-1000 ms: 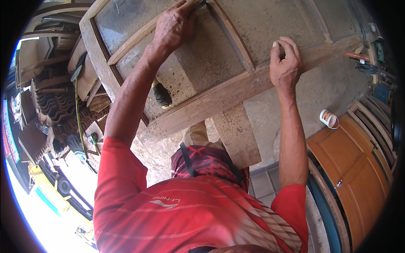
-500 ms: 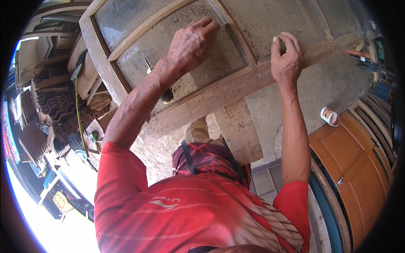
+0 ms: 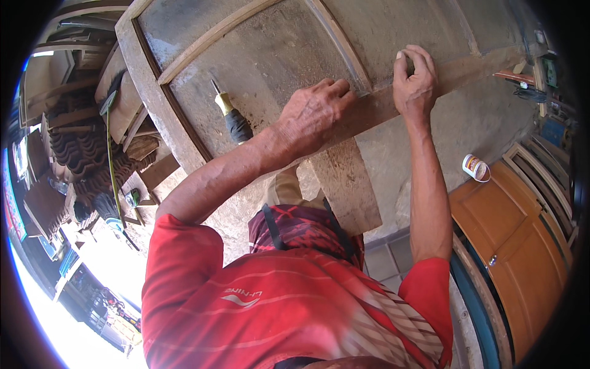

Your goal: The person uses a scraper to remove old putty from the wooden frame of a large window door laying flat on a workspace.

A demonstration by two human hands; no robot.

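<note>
A large wooden frame with dusty panes [image 3: 246, 67] and wooden dividers lies in front of me. My left hand [image 3: 319, 114] is closed over the near rail [image 3: 461, 74], close to where a divider [image 3: 341, 40] meets it. Its curled fingers hide whatever they may hold. Farther right along the rail is my right hand [image 3: 416, 86], thumb and fingers bent together; anything between them is too small to make out. On the left pane, beside my left forearm, rests a screwdriver-like tool [image 3: 232, 115] with a thin metal shaft and a cream and black handle.
Stacked wooden pieces and wavy tiles [image 3: 80, 144] crowd the left side. An orange-brown panelled door [image 3: 516, 240] leans at the right with a white tub [image 3: 474, 166] by its top. A flat board [image 3: 345, 184] is below the frame, near my legs.
My left hand has moved down and right, from the pane's upper right to the near rail. This leaves more of the screwdriver-like tool showing. My right hand has stayed almost still.
</note>
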